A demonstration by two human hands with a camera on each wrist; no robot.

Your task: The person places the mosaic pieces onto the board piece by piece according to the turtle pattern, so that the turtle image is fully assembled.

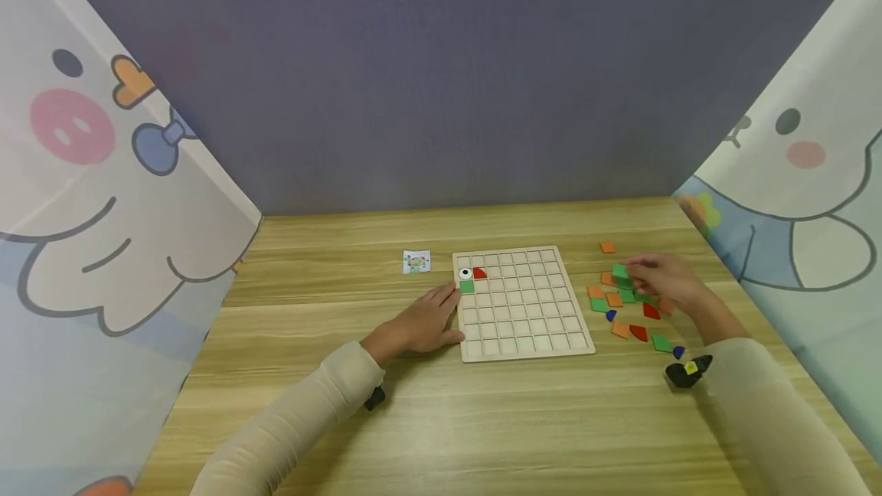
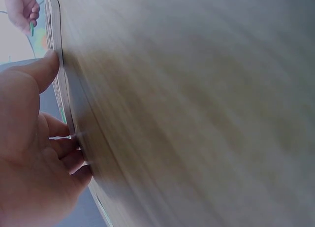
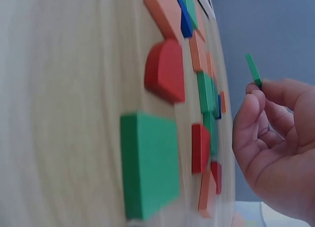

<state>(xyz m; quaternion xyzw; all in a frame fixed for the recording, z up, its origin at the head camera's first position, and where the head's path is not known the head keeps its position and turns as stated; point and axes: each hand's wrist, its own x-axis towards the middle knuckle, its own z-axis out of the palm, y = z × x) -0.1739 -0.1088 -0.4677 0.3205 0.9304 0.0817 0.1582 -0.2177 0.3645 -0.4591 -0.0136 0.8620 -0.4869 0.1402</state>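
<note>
The counter point(image 1: 441, 423) carries a gridded board point(image 1: 525, 305). The left hand point(image 1: 429, 322) touches the board's left edge, its grip wide, thumb spread from the fingers. The right hand point(image 1: 667, 282) is right of the board, its grip narrow. A picture card point(image 1: 416, 262) lies left of the board's far end. The right grip pinches a green tile point(image 1: 621, 275) above loose tiles point(image 1: 614, 300).

Wood-grain tabletop point(image 1: 482, 435), grey-purple panel point(image 1: 441, 83) behind, pale cartoon sheets point(image 1: 158, 220) either side — pink snout point(image 1: 72, 126) left, pink cheek point(image 1: 806, 155) right

Green tile point(image 1: 620, 275) partly hidden by right fingers point(image 1: 641, 269); print on card point(image 1: 416, 262) too small to tell.
</note>
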